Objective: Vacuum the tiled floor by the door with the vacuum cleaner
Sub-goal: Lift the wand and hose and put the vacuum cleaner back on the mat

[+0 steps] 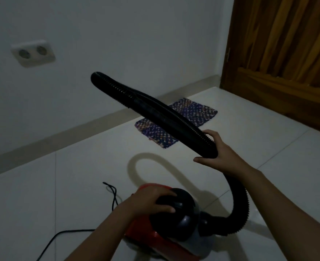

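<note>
Currently the red-and-black vacuum cleaner (pixel 174 223) is seated on the white tiled floor (pixel 61 204), low in view, well apart from the wooden door (pixel 287 53). Its black dome is clasped by the left hand (pixel 149 201), fingers curled over it. The ribbed hose (pixel 155 113) is gripped by the right hand (pixel 219 153) and held raised over a woven mat (pixel 193 112). A power cord (pixel 115 194) is laid beside the body.

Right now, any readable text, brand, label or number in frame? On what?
No readable text anywhere in the frame.
Vacuum: no brand or label shows on the red and black body. The picture is dark and soft, so small print would not be legible.
Hose, socket, door, mat: no markings visible.
</note>
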Demonstrator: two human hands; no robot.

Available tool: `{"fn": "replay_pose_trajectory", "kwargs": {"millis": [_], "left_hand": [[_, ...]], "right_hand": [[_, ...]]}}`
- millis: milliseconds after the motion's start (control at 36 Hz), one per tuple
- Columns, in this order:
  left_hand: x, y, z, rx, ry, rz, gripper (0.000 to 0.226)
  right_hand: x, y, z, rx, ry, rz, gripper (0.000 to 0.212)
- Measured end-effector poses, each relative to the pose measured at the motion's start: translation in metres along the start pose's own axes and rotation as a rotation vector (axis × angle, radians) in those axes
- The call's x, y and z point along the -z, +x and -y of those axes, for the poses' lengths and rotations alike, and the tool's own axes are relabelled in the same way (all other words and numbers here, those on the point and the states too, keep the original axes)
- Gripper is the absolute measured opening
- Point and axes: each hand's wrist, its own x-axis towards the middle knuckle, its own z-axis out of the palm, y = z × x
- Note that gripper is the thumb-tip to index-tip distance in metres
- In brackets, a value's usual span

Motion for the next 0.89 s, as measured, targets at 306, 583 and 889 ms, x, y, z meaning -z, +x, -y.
{"fn": "replay_pose_trajectory", "kwargs": {"millis": [306, 583, 889], "left_hand": [[0.011, 0.002, 0.003, 0.044, -0.01, 0.199, 0.051], [0.112, -0.073, -0.007, 0.281, -0.199, 0.167, 0.054], [0.351, -0.087, -0.062, 0.444, -0.317, -0.031, 0.046]], "right_hand": [[-0.018, 0.009, 0.038, -0.032, -0.124, -0.022, 0.088], [0.013, 0.063, 0.183, 0.031, -0.135, -0.125, 0.093], [0.12, 0.184, 0.373, 0.093, 0.034, -0.238, 0.09]]}}
